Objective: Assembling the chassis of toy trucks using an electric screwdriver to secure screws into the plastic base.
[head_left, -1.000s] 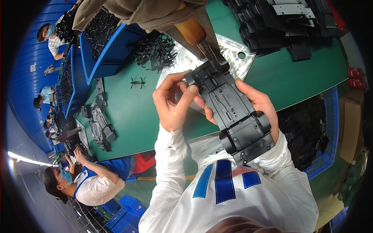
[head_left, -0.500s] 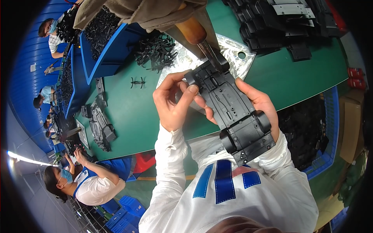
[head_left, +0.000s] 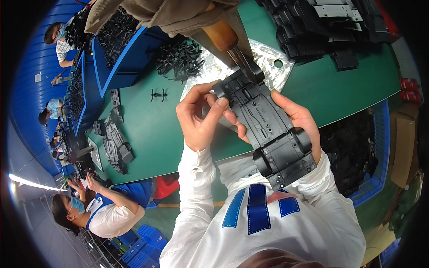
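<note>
"What's the surface here?"
"A green worktop [head_left: 348, 96], with a silvery sheet [head_left: 268, 53] beneath the brown-handled tool [head_left: 221, 35]. A blue wall [head_left: 27, 109] runs along the left, and a masked co-worker [head_left: 114, 219] is nearer on that side."
"And the black plastic chassis [head_left: 268, 120]?"
"Slanting across the worktop's near edge in this view, upper end by the tool's metal shaft; I can't tell whether they touch. The left hand [head_left: 201, 118] grips its upper left corner, and the right hand [head_left: 304, 125] clasps its right side, thumb at the edge."
"Room to move?"
"Green surface stretches leftward to one H-shaped part [head_left: 158, 94], with a blue bin [head_left: 127, 69] beyond. Rightward, stacked black panels [head_left: 313, 31] lie farther off; a blue crate [head_left: 382, 156] stands below the edge."
</note>
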`<action>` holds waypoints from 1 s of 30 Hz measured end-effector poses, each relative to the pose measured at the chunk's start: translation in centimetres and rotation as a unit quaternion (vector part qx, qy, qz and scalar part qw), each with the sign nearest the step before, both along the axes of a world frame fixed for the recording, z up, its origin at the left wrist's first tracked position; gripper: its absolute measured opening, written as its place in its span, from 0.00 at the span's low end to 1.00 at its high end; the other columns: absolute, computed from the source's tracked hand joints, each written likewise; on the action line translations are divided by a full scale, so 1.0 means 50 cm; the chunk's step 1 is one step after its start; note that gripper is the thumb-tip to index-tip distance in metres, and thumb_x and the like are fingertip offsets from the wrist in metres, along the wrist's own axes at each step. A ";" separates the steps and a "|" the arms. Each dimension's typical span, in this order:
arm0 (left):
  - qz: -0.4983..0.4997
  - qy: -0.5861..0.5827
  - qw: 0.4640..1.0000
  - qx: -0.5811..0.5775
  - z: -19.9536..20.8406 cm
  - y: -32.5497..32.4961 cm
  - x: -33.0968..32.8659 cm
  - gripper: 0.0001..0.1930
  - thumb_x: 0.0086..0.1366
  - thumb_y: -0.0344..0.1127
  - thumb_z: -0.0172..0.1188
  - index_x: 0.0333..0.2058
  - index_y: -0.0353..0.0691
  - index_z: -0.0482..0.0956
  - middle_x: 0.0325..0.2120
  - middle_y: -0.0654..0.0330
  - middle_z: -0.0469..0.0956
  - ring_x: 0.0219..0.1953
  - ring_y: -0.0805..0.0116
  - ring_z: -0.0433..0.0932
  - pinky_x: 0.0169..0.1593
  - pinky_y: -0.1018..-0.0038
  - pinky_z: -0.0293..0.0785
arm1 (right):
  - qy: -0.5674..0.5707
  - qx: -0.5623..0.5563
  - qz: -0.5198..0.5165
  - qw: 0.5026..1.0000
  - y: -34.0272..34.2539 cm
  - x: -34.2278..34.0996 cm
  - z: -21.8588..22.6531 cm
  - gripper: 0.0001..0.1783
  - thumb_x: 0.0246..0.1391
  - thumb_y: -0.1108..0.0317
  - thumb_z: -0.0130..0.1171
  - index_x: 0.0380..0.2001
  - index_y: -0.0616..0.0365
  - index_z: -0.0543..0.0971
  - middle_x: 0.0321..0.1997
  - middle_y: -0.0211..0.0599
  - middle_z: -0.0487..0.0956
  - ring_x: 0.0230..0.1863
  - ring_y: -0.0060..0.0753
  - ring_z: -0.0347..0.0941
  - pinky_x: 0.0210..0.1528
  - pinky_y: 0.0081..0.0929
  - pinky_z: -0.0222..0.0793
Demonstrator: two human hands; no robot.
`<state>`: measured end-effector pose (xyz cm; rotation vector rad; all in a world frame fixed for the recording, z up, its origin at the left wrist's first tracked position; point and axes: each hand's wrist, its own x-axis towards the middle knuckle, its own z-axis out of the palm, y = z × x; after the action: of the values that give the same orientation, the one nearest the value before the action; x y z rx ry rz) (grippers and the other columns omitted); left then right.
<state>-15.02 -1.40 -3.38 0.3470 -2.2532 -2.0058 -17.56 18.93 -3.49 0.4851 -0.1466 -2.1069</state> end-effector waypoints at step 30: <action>-0.060 -0.049 0.996 -0.038 -0.002 0.038 -0.044 0.25 0.62 0.26 0.68 0.54 0.16 0.73 0.17 0.62 0.77 0.23 0.82 0.74 0.28 0.84 0.65 | 0.033 0.033 -0.019 0.999 0.055 -0.038 -0.016 0.35 0.75 0.50 0.35 0.67 0.76 0.61 0.62 0.69 0.71 0.55 0.56 0.78 0.59 0.44 0.78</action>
<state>-17.20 0.51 -3.50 0.3149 -2.4585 -1.9924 -19.46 21.66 -4.28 0.4539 -0.0498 -2.1675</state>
